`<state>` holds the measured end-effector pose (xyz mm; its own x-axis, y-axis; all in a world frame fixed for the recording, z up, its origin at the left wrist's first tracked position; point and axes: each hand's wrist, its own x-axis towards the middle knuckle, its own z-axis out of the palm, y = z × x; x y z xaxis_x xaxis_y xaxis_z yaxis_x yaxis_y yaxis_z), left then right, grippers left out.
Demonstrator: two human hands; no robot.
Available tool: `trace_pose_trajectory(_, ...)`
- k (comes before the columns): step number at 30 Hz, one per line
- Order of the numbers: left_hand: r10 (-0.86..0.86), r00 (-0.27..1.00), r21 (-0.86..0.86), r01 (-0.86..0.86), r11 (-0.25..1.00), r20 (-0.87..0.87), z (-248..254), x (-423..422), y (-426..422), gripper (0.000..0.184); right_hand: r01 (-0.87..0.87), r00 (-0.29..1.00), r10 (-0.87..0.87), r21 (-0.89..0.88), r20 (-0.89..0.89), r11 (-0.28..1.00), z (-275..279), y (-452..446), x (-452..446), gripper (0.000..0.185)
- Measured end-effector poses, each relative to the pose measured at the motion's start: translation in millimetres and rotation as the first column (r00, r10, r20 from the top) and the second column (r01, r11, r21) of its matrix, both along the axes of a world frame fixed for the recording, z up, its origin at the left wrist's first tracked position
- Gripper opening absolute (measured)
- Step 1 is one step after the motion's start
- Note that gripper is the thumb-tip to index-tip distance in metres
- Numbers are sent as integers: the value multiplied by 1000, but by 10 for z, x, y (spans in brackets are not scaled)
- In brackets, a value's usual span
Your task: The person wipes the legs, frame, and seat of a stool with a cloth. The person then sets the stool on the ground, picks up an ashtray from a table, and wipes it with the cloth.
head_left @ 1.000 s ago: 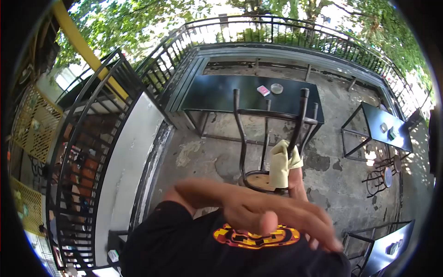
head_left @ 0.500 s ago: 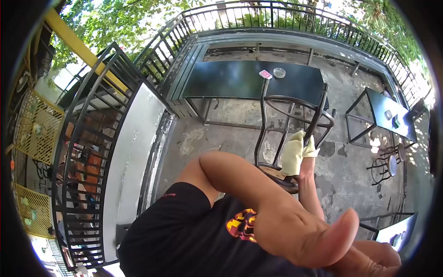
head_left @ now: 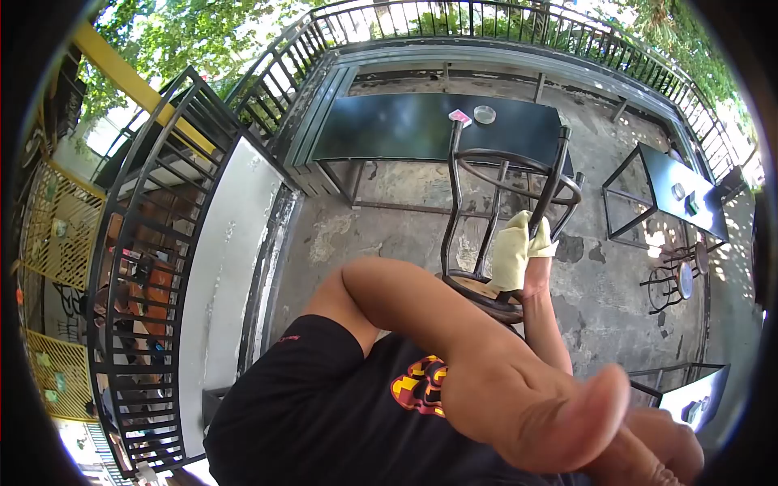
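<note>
A dark metal stool (head_left: 453, 219) stands upside down in front of me, legs pointing up. Its round seat (head_left: 478, 285) is at the bottom, partly hidden by my left arm. My right hand (head_left: 536, 275) is closed on a pale yellow cloth (head_left: 510, 255), which is wrapped against one stool leg. Close to the camera at the lower right is my left hand (head_left: 596, 429), its arm crossing in front of my chest. The thumb sticks out and the other fingers look curled; anything in them is hidden.
Beyond the stool is a long black table (head_left: 389, 125) with a glass ashtray (head_left: 484, 114) and a pink-and-white packet (head_left: 459, 117). A smaller table (head_left: 673, 182) and stools (head_left: 685, 279) stand at the right. A black railing (head_left: 138, 324) runs along the left.
The whole view has shifted a little, so the scene sits slightly higher and further left. My right hand stays at the stool leg with the cloth; my left hand has barely moved.
</note>
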<state>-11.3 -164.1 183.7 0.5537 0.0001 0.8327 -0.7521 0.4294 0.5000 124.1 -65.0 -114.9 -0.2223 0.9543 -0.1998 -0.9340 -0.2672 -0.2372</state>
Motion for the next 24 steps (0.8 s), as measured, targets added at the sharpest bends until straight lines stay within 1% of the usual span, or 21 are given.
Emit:
trace_pose_trajectory(2, 12, 1000, 28, -12, 1000, -6, 5, 13, 17, 79, -11, 1000, 11, -15, 10, 1000, -51, 47, 37, 40)
trace_pose_trajectory(7, 28, 1000, 68, -28, 997, -3, 24, 69, 3, 78, 54, 995, -51, -33, 86, 998, -161, 140, 62, 40)
trace_pose_trajectory(8, 30, 1000, 72, -30, 997, -1, 31, 78, 1, 77, 45, 996, -43, -12, 82, 999, -189, 125, 63, 39)
trace_pose_trajectory(10, 37, 999, 75, -38, 996, 2, 28, 96, -19, 77, 6, 998, -10, 63, 58, 998, -143, 71, 49, 36)
trace_pose_trajectory(13, 44, 999, 81, -45, 996, 8, 39, 108, -13, 76, -9, 998, 5, 73, 55, 997, -5, 20, 16, 37)
trace_pose_trajectory(15, 44, 999, 94, -45, 995, 11, 49, 117, -25, 76, -33, 998, 32, 27, 50, 999, 17, 33, 20, 41)
trace_pose_trajectory(16, 47, 999, 107, -48, 993, 10, 61, 126, -8, 76, -17, 998, 15, 36, 58, 999, 23, 49, 13, 40)
trace_pose_trajectory(19, 67, 998, 139, -68, 988, 9, 85, 112, -3, 75, 67, 987, -70, 26, 144, 997, 171, 8, -71, 37)
trace_pose_trajectory(20, 71, 997, 149, -72, 986, 10, 97, 109, 5, 75, 73, 977, -78, 32, 197, 997, 151, 8, -64, 36)
trace_pose_trajectory(23, 100, 995, 198, -103, 975, 24, 125, 89, 38, 74, 30, 989, -42, 86, 140, 996, -23, 65, -10, 35)
trace_pose_trajectory(24, 110, 993, 213, -114, 970, 32, 135, 66, 48, 74, 32, 988, -44, 87, 151, 996, -58, 77, 8, 35)
